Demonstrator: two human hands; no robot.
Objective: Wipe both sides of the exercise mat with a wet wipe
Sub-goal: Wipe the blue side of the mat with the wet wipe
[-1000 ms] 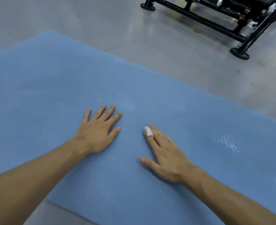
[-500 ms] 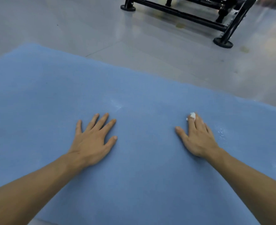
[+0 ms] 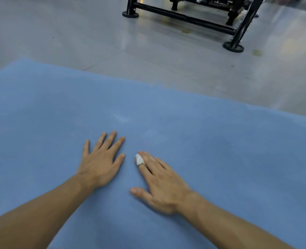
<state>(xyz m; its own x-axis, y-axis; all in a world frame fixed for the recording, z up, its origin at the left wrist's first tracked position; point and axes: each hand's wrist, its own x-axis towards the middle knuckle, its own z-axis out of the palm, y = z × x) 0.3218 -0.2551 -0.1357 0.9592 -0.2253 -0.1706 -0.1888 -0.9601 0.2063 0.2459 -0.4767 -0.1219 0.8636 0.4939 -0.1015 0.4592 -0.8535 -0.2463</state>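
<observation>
The right hand [image 3: 159, 182] is sweeping back in from the right toward centre frame, fingers straight and pressing the white wet wipe [image 3: 139, 159] onto the blue exercise mat [image 3: 220, 141], just beside the left thumb. The left hand [image 3: 101, 162] is staying put, fingers spread flat on the mat, which is filling the lower frame.

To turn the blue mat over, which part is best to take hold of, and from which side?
Probably the far edge of the exercise mat: it lies thin and flat on the grey floor, with nothing resting on it. Come from the floor side, slide fingers under it, thumb on top.
</observation>
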